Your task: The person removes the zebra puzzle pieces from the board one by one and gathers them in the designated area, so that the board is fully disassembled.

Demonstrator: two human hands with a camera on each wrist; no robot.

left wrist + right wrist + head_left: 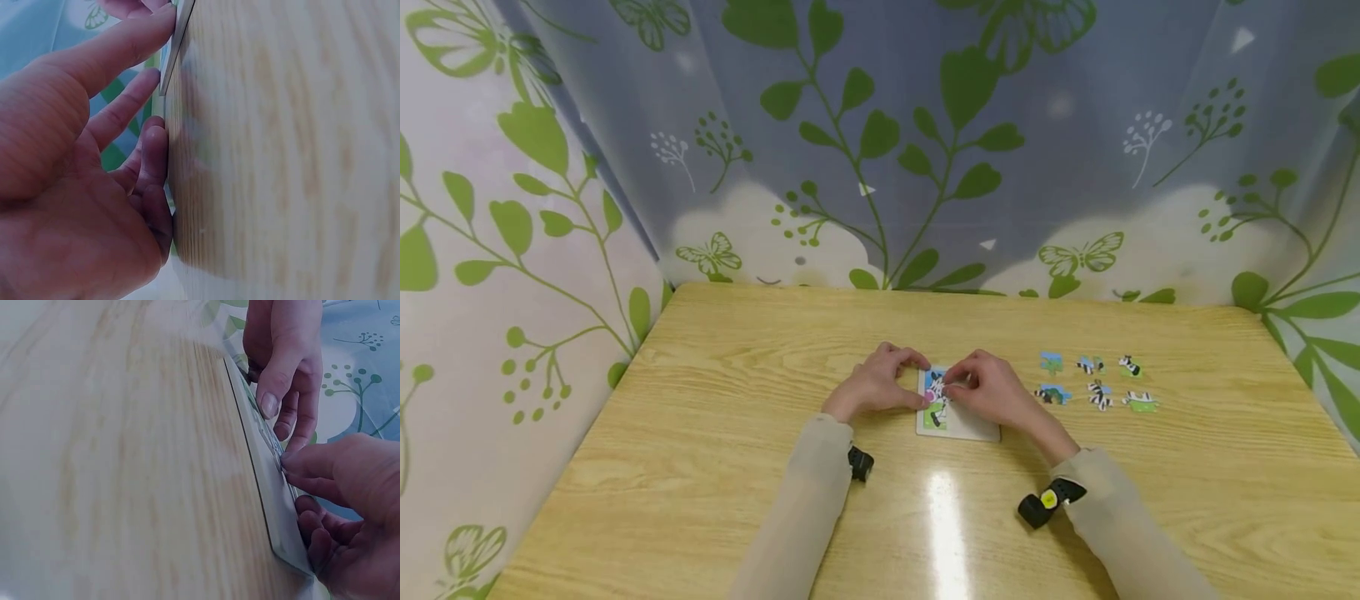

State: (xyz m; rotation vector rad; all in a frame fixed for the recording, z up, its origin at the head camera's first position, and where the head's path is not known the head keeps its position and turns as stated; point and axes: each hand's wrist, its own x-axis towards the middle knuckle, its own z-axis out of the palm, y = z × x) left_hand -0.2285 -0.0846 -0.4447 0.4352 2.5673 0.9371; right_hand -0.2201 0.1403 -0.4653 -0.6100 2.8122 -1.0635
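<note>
A small puzzle board lies on the table between the two hands. Zebra-picture pieces fill its left side, while the right part shows bare pale board. My left hand is at the board's left side, its thumb on the left edge and its index finger at the top left corner. The right hand pinches a puzzle piece between thumb and index finger at the filled part, the fingertips hiding most of it. In the right wrist view, the right hand has its other fingers curled by the board's edge.
To the right of the board, several loose puzzle pieces lie in two rows on the wooden table. A leaf-patterned curtain hangs behind the table's far edge and along the left.
</note>
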